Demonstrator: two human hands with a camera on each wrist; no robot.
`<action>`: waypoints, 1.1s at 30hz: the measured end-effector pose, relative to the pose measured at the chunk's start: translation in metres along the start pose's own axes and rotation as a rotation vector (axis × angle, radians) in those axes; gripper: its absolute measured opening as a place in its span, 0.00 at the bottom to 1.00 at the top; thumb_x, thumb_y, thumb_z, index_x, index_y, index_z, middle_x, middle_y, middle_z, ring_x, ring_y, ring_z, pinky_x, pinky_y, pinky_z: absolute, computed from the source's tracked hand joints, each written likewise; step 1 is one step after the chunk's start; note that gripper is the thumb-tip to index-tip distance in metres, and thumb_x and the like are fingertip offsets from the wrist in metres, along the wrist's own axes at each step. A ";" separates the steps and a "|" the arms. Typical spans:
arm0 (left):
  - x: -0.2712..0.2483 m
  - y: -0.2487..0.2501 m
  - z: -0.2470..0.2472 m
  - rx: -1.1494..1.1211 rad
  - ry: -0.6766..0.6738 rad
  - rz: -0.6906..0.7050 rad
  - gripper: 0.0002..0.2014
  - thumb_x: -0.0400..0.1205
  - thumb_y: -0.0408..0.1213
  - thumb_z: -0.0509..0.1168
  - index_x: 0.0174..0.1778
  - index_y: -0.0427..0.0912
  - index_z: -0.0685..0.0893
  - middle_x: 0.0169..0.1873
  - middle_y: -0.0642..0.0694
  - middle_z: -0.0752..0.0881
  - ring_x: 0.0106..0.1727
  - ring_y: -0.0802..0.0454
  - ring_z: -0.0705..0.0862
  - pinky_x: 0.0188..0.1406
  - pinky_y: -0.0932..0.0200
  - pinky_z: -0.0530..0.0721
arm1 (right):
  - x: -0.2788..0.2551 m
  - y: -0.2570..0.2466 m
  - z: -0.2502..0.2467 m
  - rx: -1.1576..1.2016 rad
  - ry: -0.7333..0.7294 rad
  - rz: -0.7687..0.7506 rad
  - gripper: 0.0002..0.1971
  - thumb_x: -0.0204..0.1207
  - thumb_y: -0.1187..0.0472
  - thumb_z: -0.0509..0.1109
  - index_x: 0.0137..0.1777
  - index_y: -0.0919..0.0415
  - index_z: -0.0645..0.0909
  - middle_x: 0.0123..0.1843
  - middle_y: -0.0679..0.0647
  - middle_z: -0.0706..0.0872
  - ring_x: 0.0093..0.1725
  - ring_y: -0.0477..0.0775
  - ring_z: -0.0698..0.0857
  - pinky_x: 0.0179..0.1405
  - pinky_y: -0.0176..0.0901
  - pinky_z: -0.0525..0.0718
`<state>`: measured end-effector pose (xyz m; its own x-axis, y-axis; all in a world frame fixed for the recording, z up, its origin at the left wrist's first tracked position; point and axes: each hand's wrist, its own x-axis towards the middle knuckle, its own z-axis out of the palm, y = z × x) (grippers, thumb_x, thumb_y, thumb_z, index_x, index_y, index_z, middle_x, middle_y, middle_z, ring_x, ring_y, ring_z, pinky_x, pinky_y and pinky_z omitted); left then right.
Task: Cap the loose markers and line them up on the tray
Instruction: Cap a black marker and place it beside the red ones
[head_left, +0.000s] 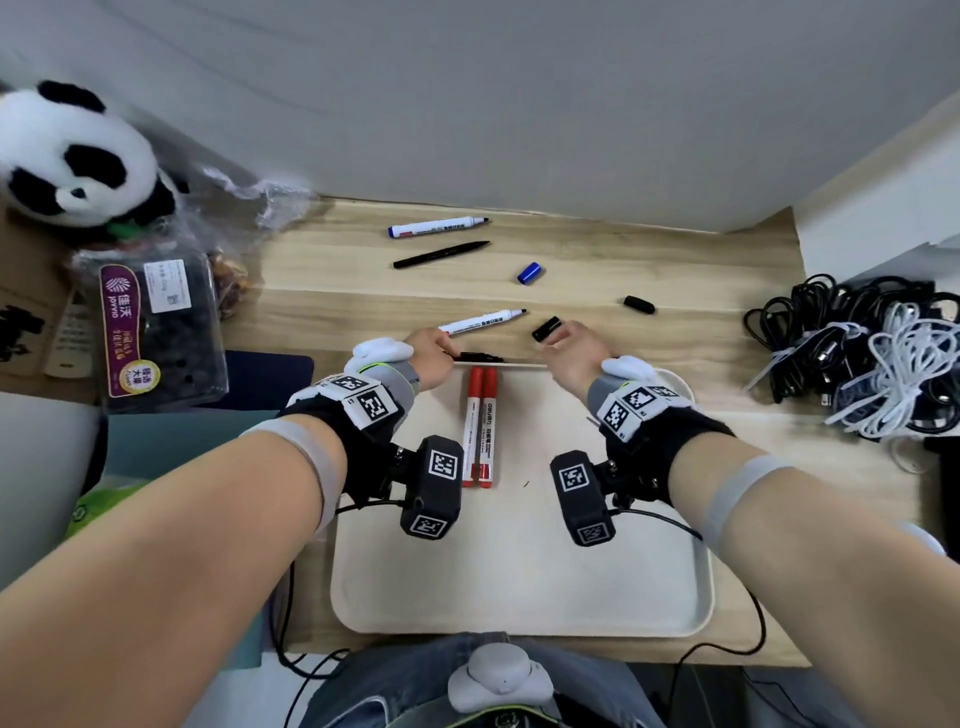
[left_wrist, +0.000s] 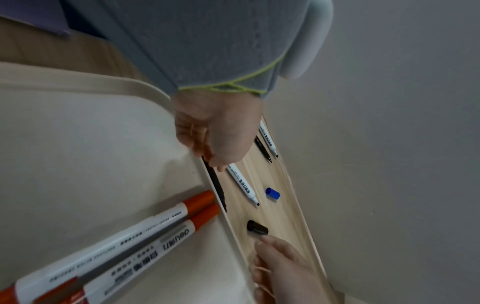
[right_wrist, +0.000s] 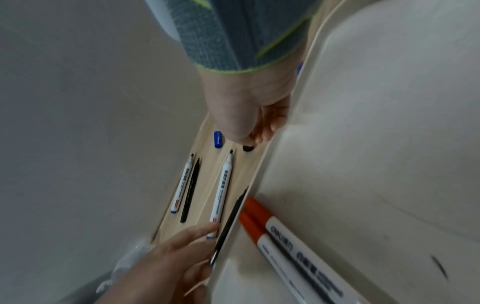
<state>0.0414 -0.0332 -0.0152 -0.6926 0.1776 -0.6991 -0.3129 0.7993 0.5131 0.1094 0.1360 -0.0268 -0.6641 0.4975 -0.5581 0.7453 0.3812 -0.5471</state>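
Note:
Two capped red markers (head_left: 479, 426) lie side by side on the cream tray (head_left: 519, 571). My left hand (head_left: 441, 351) pinches the end of a thin black pen (head_left: 480, 357) that lies on the table along the tray's far rim. My right hand (head_left: 561, 335) reaches with straight fingers, fingertips touching a black cap (head_left: 546, 329) that lies on the table. An uncapped white marker (head_left: 483, 320) lies just past my left hand. Farther back are an uncapped blue-ended marker (head_left: 436, 227), a second thin black pen (head_left: 441, 254), a blue cap (head_left: 530, 273) and another black cap (head_left: 639, 304).
A tangle of black and white cables (head_left: 862, 358) fills the table's right side. At the left stand a plush panda (head_left: 67, 156) and a plastic fruit box (head_left: 156, 332). The wall runs just behind the table. Wrist cameras hang over the tray's near half.

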 end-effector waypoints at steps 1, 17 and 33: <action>0.003 -0.002 -0.002 0.034 0.022 0.020 0.16 0.81 0.24 0.54 0.48 0.41 0.86 0.43 0.46 0.81 0.37 0.47 0.75 0.23 0.66 0.69 | 0.003 0.001 -0.007 -0.008 0.001 0.002 0.04 0.75 0.59 0.65 0.48 0.54 0.76 0.40 0.53 0.83 0.34 0.58 0.82 0.29 0.39 0.77; 0.028 -0.002 -0.005 0.331 0.064 0.081 0.12 0.81 0.37 0.66 0.60 0.46 0.86 0.52 0.45 0.86 0.44 0.48 0.79 0.43 0.63 0.72 | 0.036 0.010 -0.009 -0.187 -0.069 -0.091 0.12 0.73 0.58 0.71 0.56 0.51 0.82 0.46 0.47 0.81 0.43 0.52 0.81 0.41 0.38 0.75; 0.016 0.003 -0.009 0.290 0.116 0.172 0.12 0.81 0.39 0.67 0.59 0.43 0.86 0.63 0.39 0.78 0.51 0.43 0.79 0.49 0.59 0.74 | 0.024 0.003 0.001 0.187 -0.061 -0.161 0.14 0.80 0.65 0.64 0.64 0.56 0.78 0.37 0.49 0.77 0.33 0.47 0.76 0.24 0.24 0.73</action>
<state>0.0238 -0.0331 -0.0207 -0.7933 0.2710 -0.5451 0.0011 0.8961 0.4439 0.0954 0.1485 -0.0420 -0.7798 0.3918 -0.4882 0.6096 0.2978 -0.7347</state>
